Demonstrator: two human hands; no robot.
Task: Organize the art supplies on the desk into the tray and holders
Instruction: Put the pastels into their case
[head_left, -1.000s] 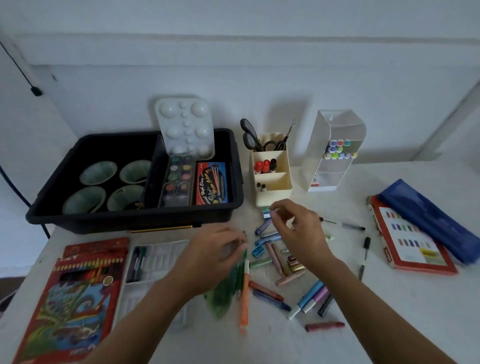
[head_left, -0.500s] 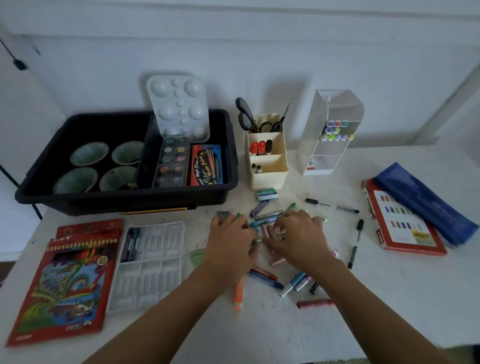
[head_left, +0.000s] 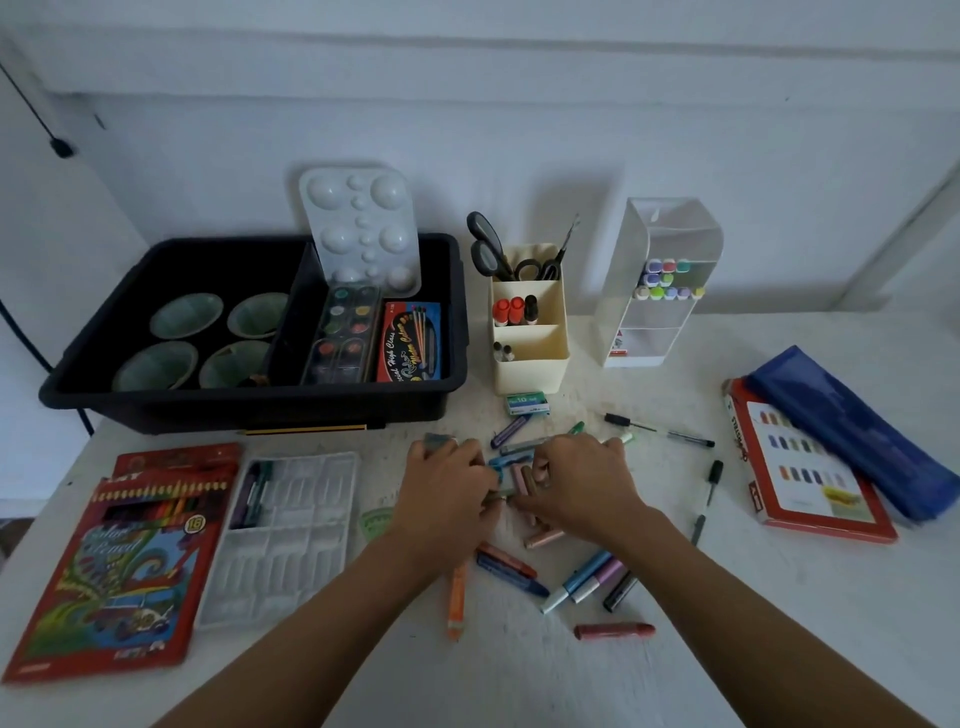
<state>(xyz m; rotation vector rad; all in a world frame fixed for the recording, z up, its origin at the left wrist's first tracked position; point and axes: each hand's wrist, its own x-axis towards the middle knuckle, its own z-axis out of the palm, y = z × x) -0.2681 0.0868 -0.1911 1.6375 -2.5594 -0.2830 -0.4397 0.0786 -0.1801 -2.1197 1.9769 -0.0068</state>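
Note:
Loose crayons and markers (head_left: 511, 431) lie scattered mid-desk. Both hands meet over this pile. My left hand (head_left: 447, 483) has its fingers curled on crayons at the pile's left side. Just to the right, my right hand (head_left: 576, 478) curls round pink and brown crayons (head_left: 522, 475). The black tray (head_left: 249, 410) at the back left holds green cups, a paint set and a brush box. Beside it stand a cream holder (head_left: 530, 369) with scissors and glue and a clear holder (head_left: 654, 332) with markers.
A coloured pencil box (head_left: 114, 561) and a white insert tray (head_left: 291, 540) lie front left. An orange crayon (head_left: 457, 597), blue markers (head_left: 576, 579) and a red crayon (head_left: 613, 630) lie near my wrists. Pens (head_left: 660, 430), a pastel box (head_left: 810, 467) and a blue pouch (head_left: 852, 431) lie to the right.
My right hand came down from near the small green box onto the pile. My left hand moved right and forward to meet it, and both now close on crayons.

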